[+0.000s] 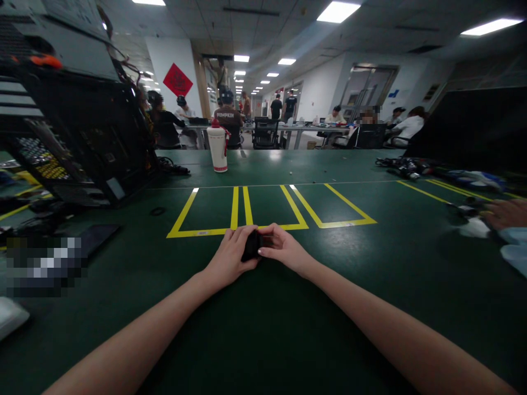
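Both my hands meet at the middle of the green table, just below the yellow taped boxes. My left hand and my right hand are closed together round a small black object. The fingers of both hands wrap its sides, and my right thumb presses on its near edge. Most of the object is hidden, so I cannot tell what it is.
An open black computer case stands at the left. A white bottle with a red cap is at the far middle. Dark cables and parts lie far right, beside another person's hand. People sit at tables behind.
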The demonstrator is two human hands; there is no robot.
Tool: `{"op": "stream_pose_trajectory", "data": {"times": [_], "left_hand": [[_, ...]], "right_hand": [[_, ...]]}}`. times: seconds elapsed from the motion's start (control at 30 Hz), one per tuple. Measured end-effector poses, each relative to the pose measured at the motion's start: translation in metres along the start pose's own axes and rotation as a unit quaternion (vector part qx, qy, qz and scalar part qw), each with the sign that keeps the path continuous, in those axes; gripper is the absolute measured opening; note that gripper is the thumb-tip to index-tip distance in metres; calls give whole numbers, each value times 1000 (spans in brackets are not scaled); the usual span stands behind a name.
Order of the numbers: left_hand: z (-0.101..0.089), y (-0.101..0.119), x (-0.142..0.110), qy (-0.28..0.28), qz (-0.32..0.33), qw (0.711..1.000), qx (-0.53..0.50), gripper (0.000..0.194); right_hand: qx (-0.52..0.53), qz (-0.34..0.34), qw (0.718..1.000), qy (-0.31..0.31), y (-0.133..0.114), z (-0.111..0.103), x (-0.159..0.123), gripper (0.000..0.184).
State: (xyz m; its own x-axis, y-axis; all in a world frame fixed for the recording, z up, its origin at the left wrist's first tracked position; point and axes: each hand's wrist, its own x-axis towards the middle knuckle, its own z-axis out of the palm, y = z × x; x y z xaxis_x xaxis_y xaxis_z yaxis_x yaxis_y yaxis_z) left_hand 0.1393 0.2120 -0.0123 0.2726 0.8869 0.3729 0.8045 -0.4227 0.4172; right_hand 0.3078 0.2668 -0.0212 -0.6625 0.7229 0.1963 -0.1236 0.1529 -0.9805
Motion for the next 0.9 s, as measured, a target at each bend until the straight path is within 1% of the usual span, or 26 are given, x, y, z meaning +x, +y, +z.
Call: {"op": "stream_pose_trajectory", "data": {"times": [0.07, 0.17, 0.27, 0.4, 0.57, 0.63, 0.77, 0.83, 0.9], "left_hand": [[1, 0, 0, 1, 0, 1000, -1, 61], [1, -1, 0, 0, -6, 1000, -5, 60], [0, 0, 0, 0, -6, 1000, -10, 58], [-1, 1, 0, -6, -7, 1000, -12, 58], [-2, 1, -1, -5, -2, 1000, -2, 59], [-2, 1, -1, -6, -2, 1000, -3, 59], [-2, 0, -1, -7, -8, 1000, -8, 57], [-1, 0, -1, -8, -12, 1000, -9, 58], [-1, 0, 0, -8, -11, 1000, -7, 58]], "right_hand": [[10, -9, 1000, -7, 0, 1, 0, 38], [13, -4, 1000, -6, -4, 2, -2, 31], [-2, -1, 1000, 12, -9, 4, -4, 25], [-25, 15, 999, 17, -9, 3, -3, 31], [24, 0, 1000, -13, -1, 1, 0, 38], [29, 0, 999, -16, 0, 1, 0, 37], [12, -1, 1000, 7, -3, 3, -1, 25], [-4, -1, 1000, 18, -4, 3, -1, 27], [-17, 9, 999, 27, -3, 2, 0, 34]]}}
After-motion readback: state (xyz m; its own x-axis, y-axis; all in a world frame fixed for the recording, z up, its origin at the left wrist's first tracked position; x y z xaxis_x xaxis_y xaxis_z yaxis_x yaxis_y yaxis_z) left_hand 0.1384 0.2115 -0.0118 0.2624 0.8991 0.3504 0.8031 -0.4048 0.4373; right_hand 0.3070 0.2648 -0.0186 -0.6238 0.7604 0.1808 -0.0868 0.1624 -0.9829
